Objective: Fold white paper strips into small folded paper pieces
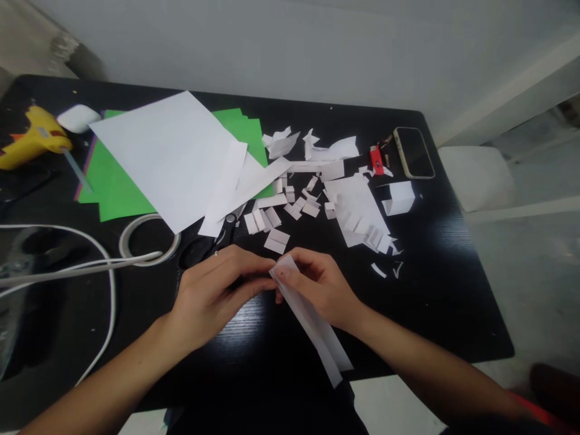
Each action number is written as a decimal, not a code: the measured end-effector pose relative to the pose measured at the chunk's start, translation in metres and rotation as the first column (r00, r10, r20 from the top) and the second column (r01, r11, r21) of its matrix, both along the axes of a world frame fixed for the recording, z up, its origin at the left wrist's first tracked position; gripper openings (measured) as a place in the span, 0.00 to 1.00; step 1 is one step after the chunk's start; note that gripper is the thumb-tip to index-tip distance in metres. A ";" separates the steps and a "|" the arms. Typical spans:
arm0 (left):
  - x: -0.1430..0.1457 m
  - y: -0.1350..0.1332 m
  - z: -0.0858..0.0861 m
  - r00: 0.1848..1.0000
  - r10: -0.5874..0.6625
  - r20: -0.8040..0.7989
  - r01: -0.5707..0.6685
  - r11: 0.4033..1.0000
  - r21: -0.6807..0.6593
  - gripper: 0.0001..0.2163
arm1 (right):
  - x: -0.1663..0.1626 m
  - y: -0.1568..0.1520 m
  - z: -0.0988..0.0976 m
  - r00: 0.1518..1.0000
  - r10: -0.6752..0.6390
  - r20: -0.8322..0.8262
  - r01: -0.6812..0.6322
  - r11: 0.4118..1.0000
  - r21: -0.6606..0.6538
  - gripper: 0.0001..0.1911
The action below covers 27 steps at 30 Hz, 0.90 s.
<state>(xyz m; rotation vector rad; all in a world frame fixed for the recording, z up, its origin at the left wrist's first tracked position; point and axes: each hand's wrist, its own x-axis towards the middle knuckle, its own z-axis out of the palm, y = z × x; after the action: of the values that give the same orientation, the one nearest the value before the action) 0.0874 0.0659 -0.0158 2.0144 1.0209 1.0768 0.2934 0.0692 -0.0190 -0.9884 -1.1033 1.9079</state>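
Right hand [324, 290] pinched a folded paper strip [312, 326] near its far end, thumb on top; left hand [211, 296] had its fingertips at that same end, grip unclear. Small paper pieces [277, 241] lay beyond the hands on the black table [435, 308]. Scissors [196, 251] were partly hidden by the left hand. Green sheets [113, 190] lay under a white sheet [170, 157]; phone [414, 153] at far right.
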 end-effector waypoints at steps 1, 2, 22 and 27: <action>0.000 0.000 0.000 1.000 0.001 -0.002 -0.001 1.000 0.004 0.11 | 0.000 0.000 0.000 1.000 0.010 0.001 -0.010 1.000 -0.005 0.11; 0.000 -0.001 0.000 1.000 0.001 -0.004 -0.001 1.000 0.004 0.11 | 0.000 0.001 0.000 1.000 0.017 0.000 -0.017 1.000 -0.013 0.12; -0.001 -0.002 -0.001 0.998 -0.021 0.059 0.023 1.000 -0.019 0.10 | 0.002 0.003 -0.002 0.998 0.051 -0.036 -0.056 0.984 -0.167 0.13; 0.000 -0.001 -0.001 0.997 -0.030 0.074 0.030 1.000 0.002 0.11 | 0.002 0.003 -0.002 0.996 0.070 -0.060 -0.080 0.980 -0.183 0.12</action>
<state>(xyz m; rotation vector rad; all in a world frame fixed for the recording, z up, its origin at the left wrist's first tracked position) 0.0870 0.0650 -0.0171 1.9694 0.9492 1.1281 0.2955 0.0725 -0.0214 -1.0026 -0.9576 2.1161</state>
